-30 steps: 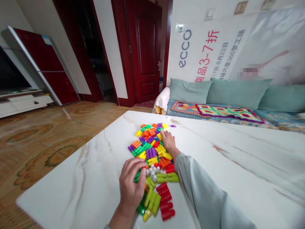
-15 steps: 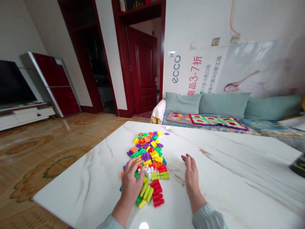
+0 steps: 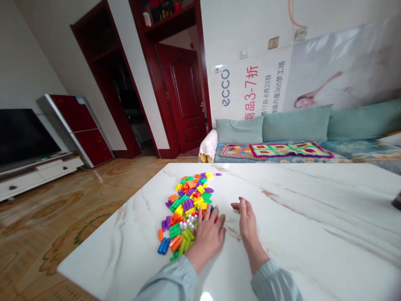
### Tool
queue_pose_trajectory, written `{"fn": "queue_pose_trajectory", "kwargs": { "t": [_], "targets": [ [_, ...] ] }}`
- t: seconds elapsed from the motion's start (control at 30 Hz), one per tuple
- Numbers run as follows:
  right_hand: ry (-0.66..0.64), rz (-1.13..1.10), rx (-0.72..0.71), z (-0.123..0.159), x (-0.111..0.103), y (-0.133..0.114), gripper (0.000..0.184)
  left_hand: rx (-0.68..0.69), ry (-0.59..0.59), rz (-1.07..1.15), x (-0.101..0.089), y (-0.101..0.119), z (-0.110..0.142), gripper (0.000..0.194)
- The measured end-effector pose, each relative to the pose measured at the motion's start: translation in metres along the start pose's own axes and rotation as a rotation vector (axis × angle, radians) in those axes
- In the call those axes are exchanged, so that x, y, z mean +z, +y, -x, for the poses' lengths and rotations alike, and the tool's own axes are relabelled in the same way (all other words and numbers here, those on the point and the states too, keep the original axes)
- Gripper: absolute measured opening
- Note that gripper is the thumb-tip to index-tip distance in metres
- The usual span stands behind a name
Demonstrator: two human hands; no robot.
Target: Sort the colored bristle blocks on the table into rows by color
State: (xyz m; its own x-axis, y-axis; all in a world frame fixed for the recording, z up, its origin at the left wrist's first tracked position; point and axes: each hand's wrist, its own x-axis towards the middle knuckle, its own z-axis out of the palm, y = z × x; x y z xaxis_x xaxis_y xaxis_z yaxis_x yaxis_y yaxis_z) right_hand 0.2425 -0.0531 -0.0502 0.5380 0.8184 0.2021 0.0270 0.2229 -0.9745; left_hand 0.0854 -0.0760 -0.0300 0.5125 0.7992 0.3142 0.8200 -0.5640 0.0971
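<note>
A long heap of colourful plastic toy pieces [image 3: 188,204], shaped like joined rounded tubes, stretches across the table. My left hand [image 3: 209,232] lies palm down over its near right side, fingers spread; what is under the palm is hidden. Lime-green pieces [image 3: 187,239] show beside its thumb side, and small white pieces [image 3: 190,221] lie by its fingertips. Blue pieces [image 3: 163,246] and orange pieces [image 3: 176,243] sit at the near left of the heap. Farther right, my right hand [image 3: 248,219] stands on its edge over the tabletop, fingers stretched, holding nothing.
The white marbled table [image 3: 307,213] spreads out to the right. One purple piece [image 3: 218,174] lies apart at the far end of the heap. Behind are a sofa [image 3: 275,154] with green cushions and a red door [image 3: 181,92]. A dark object [image 3: 397,202] touches the right edge of view.
My left hand has moved right across the heap, uncovering blue, orange and purple pieces and covering the red ones. My right hand has barely moved. The view has tilted slightly.
</note>
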Motion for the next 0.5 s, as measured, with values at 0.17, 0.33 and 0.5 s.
{"fn": "queue_pose_trajectory", "kwargs": {
  "t": [0.17,0.33,0.5],
  "targets": [
    [-0.010,0.002,0.001,0.003,0.000,-0.003,0.066,0.004,-0.016,-0.053,-0.003,-0.027,0.004,0.042],
    [0.000,-0.012,0.011,0.005,0.000,-0.005,0.063,0.032,-0.067,-0.095,-0.014,-0.040,0.004,0.044],
    [-0.019,-0.005,0.011,0.003,0.002,-0.002,0.063,0.158,-0.062,-0.137,-0.034,-0.032,-0.041,0.046]
  ]
}}
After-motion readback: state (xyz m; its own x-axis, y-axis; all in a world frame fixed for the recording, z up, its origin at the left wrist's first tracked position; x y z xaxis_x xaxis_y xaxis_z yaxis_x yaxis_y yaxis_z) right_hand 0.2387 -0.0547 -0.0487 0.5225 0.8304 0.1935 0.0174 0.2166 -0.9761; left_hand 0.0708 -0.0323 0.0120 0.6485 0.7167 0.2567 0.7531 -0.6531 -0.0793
